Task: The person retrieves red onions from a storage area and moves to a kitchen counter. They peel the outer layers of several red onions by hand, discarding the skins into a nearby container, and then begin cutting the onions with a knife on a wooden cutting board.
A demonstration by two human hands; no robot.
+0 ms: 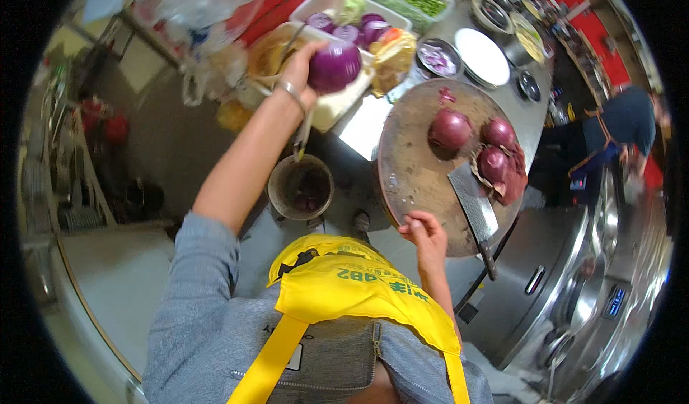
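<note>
My left hand (299,72) grips a peeled purple onion (335,66), held above the white tubs at the back. Near the front rim of the round wooden chopping board (412,151) is my right hand (428,237), its fingers loosely curled and nothing visible in them. A cleaver (473,199) lies on the board, its dark handle jutting past the edge. Three unpeeled red onions sit there too: one alone (450,129), one towards the back right (498,133) and one beside the blade (492,164). Loose reddish skins (514,183) surround the last.
Peeled onions and a cabbage piece fill a white tub (301,13). Chopped onion lies in a steel bowl (438,57) beside stacked white plates (482,56). A bucket (300,187) stands below, left of the board. Another person (624,121) is at the far right, near a steel counter.
</note>
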